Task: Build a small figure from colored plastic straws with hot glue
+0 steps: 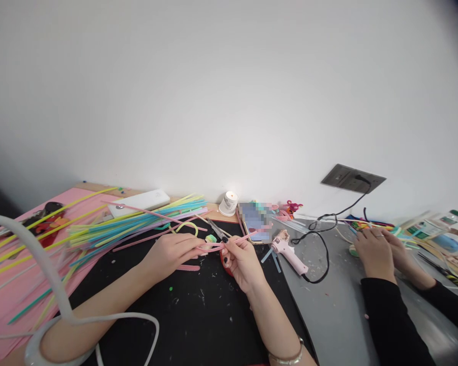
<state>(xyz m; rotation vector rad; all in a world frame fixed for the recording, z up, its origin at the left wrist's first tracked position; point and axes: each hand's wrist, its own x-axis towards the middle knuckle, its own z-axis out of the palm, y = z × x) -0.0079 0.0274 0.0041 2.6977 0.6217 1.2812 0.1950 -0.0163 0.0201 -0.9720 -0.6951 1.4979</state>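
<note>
Pink pipe cleaners (pixel 214 248) stretch between my two hands, above the black mat (pixel 183 315). My left hand (pixel 177 252) comes in from the left and is closed, its fingertips pinching the pink strips. Thumb and fingers of my right hand (pixel 241 259) are closed on the same pink strips, one end sticking out toward the upper right. Scissors (pixel 217 227) with red handles are partly hidden behind my right hand; whether it touches them I cannot tell. Just beyond the fingertips sits a small green and yellow piece (pixel 211 238).
Many coloured pipe cleaners (pixel 137 223) lie at left on pink sheets (pixel 76 201). A paper cup (pixel 229 204), a phone (pixel 255 221) and a pink glue gun (pixel 290 254) with its black cord stand beyond. A co-worker's hands (pixel 376 251) work at right. A white cable (pixel 114 316) crosses the front left.
</note>
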